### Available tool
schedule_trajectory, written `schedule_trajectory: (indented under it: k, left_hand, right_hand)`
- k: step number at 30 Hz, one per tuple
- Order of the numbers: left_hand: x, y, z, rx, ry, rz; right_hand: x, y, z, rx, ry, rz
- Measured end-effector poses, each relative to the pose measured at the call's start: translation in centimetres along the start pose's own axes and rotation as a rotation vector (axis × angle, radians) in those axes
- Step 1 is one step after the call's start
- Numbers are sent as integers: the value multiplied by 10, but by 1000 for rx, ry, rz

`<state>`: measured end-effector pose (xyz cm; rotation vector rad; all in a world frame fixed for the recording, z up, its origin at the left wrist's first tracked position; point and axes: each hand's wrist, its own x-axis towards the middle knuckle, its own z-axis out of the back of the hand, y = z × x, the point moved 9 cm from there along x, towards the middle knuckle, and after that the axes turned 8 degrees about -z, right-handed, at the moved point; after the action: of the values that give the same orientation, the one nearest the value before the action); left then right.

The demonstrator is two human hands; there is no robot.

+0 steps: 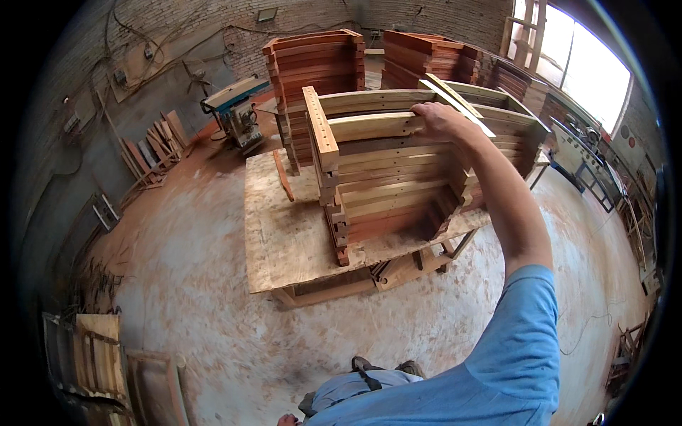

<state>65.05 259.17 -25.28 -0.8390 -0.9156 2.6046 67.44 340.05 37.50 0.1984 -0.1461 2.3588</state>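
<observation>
My right hand [444, 122] reaches forward over a tall stack of wooden frames. Its fingers are closed around the right end of a pale wooden rail [373, 127] on the top layer. At the rail's left end stands a thick light-wood piece [320, 128] with a row of small holes along its upper face. Below, the stacked frames [391, 186] are pale in the upper layers and reddish near the bottom. Only a small part of my left hand [288, 420] shows at the lower edge, and its fingers are mostly hidden.
The stack stands on a plywood-topped table [273, 238] with a loose reddish strip [283, 176] on it. Taller red-brown frame stacks [316, 67] rise behind. A machine with a blue edge [238, 110] stands back left; boards [160, 145] lean on the wall. Another machine [586, 160] is at right.
</observation>
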Motion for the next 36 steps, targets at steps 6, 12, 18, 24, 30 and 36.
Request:
schedule_trajectory:
  k: [6,12,18,24,30,36]
  left_hand:
    - [-11,-18,-7,-124,-130,120]
    - [-14,-12,-39,9,47,152]
    - [-25,2,-73,63,165,155]
    - [-54,37,-102,159,324,95]
    - [-55,41,-75,-117,320,-156]
    - [-56,-32,-20,-176,-28,158]
  right_hand:
    - [18,9,-2,114,183,89]
    - [23,8,-6,124,275,76]
    - [18,12,2,161,259,133]
    - [6,16,22,226,151,129]
    - [-14,35,55,54,-181,281]
    - [-67,73,60,128,-334,488]
